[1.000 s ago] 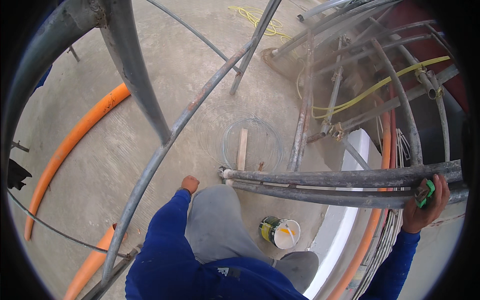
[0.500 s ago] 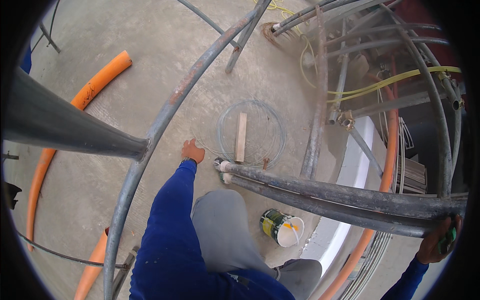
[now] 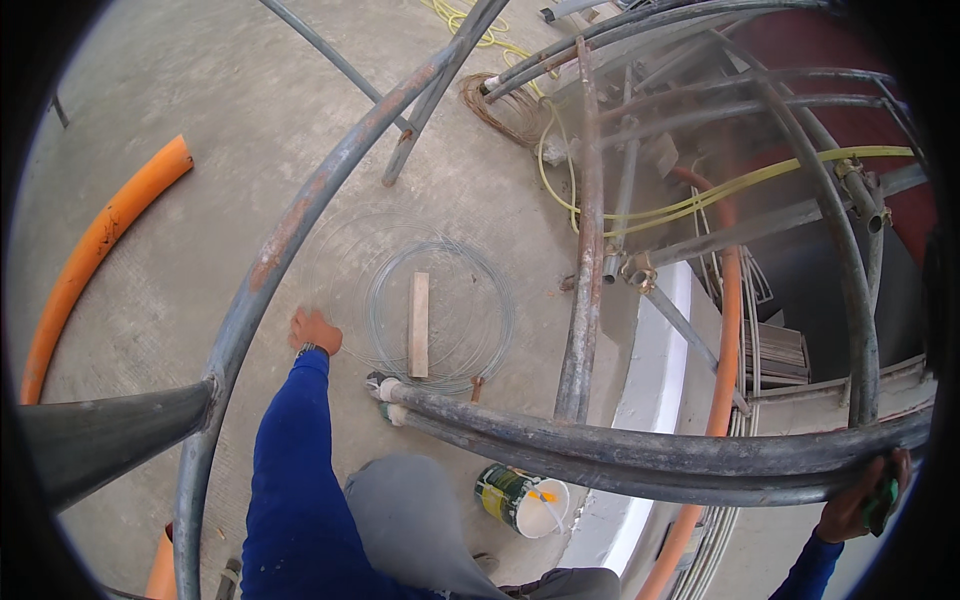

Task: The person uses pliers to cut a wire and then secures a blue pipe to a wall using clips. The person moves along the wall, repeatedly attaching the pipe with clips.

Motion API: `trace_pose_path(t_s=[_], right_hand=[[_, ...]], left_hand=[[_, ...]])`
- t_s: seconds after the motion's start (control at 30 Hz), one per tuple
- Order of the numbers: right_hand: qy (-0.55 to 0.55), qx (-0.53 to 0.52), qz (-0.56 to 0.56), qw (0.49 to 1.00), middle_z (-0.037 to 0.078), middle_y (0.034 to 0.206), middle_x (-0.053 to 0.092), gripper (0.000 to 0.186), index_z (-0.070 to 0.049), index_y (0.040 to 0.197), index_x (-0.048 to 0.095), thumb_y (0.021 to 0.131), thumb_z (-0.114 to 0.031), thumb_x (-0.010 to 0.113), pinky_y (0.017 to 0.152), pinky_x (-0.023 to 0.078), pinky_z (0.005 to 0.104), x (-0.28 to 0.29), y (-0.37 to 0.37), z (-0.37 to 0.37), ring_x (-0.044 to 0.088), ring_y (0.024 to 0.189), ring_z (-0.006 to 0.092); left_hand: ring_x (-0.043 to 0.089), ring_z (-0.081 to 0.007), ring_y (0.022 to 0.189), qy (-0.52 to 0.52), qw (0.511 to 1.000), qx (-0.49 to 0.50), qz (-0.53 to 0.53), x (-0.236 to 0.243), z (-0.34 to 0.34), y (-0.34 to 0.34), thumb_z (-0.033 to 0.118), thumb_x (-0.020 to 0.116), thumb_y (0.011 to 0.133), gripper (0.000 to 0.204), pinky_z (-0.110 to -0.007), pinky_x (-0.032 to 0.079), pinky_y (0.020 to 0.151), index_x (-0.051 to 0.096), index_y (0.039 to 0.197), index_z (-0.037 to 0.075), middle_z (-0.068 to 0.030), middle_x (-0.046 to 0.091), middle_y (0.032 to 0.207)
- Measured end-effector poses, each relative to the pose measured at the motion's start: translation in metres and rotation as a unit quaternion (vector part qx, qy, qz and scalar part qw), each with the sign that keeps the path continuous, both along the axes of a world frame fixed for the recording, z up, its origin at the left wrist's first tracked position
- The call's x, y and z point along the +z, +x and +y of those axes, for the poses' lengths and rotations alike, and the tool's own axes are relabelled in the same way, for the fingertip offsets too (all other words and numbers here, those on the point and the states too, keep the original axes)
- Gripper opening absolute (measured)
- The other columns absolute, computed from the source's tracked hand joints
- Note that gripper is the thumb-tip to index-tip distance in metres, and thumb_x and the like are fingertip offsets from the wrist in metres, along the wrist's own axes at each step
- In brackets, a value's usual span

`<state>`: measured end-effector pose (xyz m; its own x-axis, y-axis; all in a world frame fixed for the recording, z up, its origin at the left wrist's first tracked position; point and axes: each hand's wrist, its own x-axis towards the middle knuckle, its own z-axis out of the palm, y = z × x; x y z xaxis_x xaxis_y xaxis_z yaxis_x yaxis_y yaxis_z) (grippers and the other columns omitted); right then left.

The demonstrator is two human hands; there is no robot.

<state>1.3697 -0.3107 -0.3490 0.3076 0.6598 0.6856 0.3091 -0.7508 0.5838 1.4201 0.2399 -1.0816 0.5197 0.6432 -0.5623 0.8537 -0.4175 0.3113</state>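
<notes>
"Left hand (image 3: 315,333) has reached forward since a second ago, fingers parted, near the wire coil (image 3: 503,305). Room?"
"Bare concrete (image 3: 170,265) between orange pipe (image 3: 92,240) and curved rail (image 3: 268,268); farther right, a white ledge (image 3: 652,370)."
"What blocks?"
"Paired tubes (image 3: 650,449), running from near the coil past the bucket (image 3: 505,495) to the right hand (image 3: 855,503), fingers clamped on a green object (image 3: 882,497)"

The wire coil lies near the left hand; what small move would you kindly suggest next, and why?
Perhaps ease the left hand rightward to the wire coil: the coil lies close by, and the right hand is at the pipes.
</notes>
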Motion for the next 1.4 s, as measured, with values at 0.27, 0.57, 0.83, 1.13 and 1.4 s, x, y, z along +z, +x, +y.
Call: trace_pose_path(t_s=[0.27,0.57,0.83,1.13,1.4], right_hand=[[0.028,0.002,0.001,1.0,0.022,0.13,0.061,0.025,0.009,0.127,0.058,0.107,-0.007,0.057,0.115,0.039,0.0455,-0.008,0.001,0.009,0.057,0.127,0.0333],[0.046,0.097,0.018,0.994,0.022,0.129,0.058,0.038,-0.002,0.142,0.046,0.105,0.0,0.055,0.109,0.043,0.0521,-0.034,0.022,0.032,0.056,0.123,0.0364],[-0.014,0.091,-0.012,0.996,0.021,0.112,0.064,0.043,-0.006,0.135,0.052,0.095,0.003,0.065,0.092,0.051,0.0541,-0.009,0.002,0.067,0.063,0.1,0.0382],[0.005,0.155,0.0,0.988,0.015,0.107,0.067,0.052,-0.007,0.12,0.062,0.07,-0.009,0.075,0.08,0.049,0.0487,0.003,-0.004,0.076,0.066,0.092,0.037],[0.039,0.16,-0.007,0.986,0.008,0.105,0.066,0.052,-0.01,0.116,0.066,0.064,-0.006,0.073,0.087,0.048,0.0472,0.003,-0.006,0.069,0.066,0.1,0.0313]], left_hand=[[0.031,-0.0328,0.155,0.013,0.999,-0.01,-0.031,0.003,-0.005,-0.01,0.022,0.063,0.088,0.066,-0.061,0.023,0.124,0.051,0.151,0.006,-0.0123,0.038,0.164],[0.062,-0.0353,0.124,0.06,0.928,0.082,-0.359,-0.091,0.066,-0.042,0.009,0.064,0.087,0.053,-0.042,0.05,0.104,0.06,0.138,-0.001,-0.0194,0.056,0.142],[0.064,-0.0161,0.092,-0.476,0.622,0.349,-0.515,0.103,-0.064,-0.033,0.004,0.056,0.095,0.047,-0.032,0.053,0.079,0.057,0.142,0.003,-0.0074,0.064,0.112],[0.062,-0.0096,0.079,-0.423,0.679,0.036,-0.599,0.333,-0.114,-0.073,-0.002,0.054,0.097,0.036,-0.025,0.052,0.064,0.065,0.13,0.001,-0.0036,0.059,0.134],[0.046,-0.0037,0.056,-0.29,0.798,-0.079,-0.523,0.476,-0.051,-0.154,0.003,0.057,0.097,0.024,-0.022,0.037,0.051,0.069,0.117,0.002,0.0039,0.057,0.076]])
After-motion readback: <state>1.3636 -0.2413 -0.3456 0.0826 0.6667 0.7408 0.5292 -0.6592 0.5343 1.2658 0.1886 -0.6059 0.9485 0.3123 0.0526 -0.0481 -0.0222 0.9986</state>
